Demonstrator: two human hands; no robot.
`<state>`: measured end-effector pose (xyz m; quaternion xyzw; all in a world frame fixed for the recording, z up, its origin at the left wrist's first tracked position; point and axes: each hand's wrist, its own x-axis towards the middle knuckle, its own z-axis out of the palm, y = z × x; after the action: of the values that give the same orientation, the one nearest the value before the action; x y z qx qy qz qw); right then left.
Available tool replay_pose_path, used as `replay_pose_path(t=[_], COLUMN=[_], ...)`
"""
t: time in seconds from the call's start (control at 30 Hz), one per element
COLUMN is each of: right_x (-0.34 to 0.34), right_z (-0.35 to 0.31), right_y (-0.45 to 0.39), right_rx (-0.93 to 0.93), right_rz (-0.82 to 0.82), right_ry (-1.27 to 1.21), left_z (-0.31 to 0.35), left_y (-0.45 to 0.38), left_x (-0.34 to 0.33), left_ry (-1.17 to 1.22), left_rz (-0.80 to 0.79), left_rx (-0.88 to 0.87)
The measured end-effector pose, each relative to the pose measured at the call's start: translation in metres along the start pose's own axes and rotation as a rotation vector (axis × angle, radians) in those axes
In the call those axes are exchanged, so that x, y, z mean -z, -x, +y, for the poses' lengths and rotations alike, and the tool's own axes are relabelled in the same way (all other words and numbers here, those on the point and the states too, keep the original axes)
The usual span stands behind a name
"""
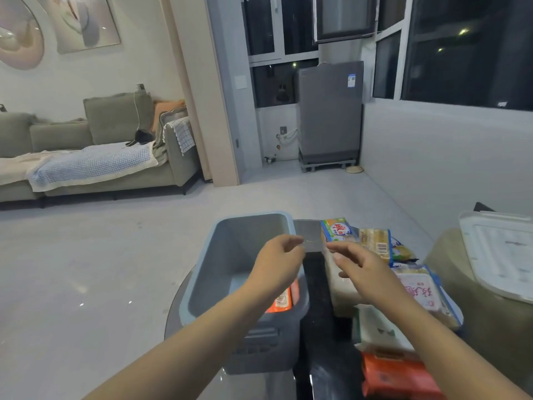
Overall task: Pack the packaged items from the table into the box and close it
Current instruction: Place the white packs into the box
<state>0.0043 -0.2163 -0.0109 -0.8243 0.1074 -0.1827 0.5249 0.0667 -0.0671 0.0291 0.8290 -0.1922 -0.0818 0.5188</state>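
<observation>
A grey-blue plastic box (230,255) stands open on the dark round table (320,356). An orange packet (281,303) lies in its near right corner. My left hand (277,264) hovers over the box's right side with fingers curled; its fingertips meet the edge of a flat grey piece (308,235), and I cannot tell whether it grips it. My right hand (360,267) is spread open above a pale packet (341,293). To the right lie a green-blue packet (337,229), a yellow cracker pack (375,241), a pink-lettered bag (421,290), a white-green packet (377,327) and an orange pack (395,373).
A white lid (501,255) rests on a beige surface at the far right. The box sits at the table's left edge, with grey floor (115,269) beyond. A sofa (101,157) stands at the back left and a grey appliance (330,111) by the windows.
</observation>
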Motion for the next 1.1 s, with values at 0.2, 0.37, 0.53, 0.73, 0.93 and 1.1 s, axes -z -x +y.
replay_pose_path(t=[0.2,0.37,0.53,0.73,0.93,1.1], right_x=[0.032,0.046,0.052,0.044,0.029,0.027], right_z=[0.021,0.037,0.053,0.062,0.067,0.073], right_y=[0.001,-0.004,-0.006,-0.014,-0.030,-0.044], right_rx=[-0.074,-0.155,-0.195,-0.175,-0.132,-0.142], right_rz=[0.077,0.062,0.017,-0.067,-0.080,-0.116], right_ry=[0.124,0.220,0.301,0.372,0.727,0.869], left_z=[0.016,0.019,0.004,-0.020,-0.034,-0.037], left_y=[0.003,-0.006,-0.017,-0.031,-0.037,-0.038], left_x=[-0.047,-0.084,-0.111,-0.126,-0.131,-0.131], left_ry=[-0.090,-0.027,0.010,0.081,0.229,0.317], left_rz=[0.042,-0.056,-0.035,0.010,-0.009,-0.021], left_rx=[-0.169,-0.037,0.100,0.271,0.347,0.358])
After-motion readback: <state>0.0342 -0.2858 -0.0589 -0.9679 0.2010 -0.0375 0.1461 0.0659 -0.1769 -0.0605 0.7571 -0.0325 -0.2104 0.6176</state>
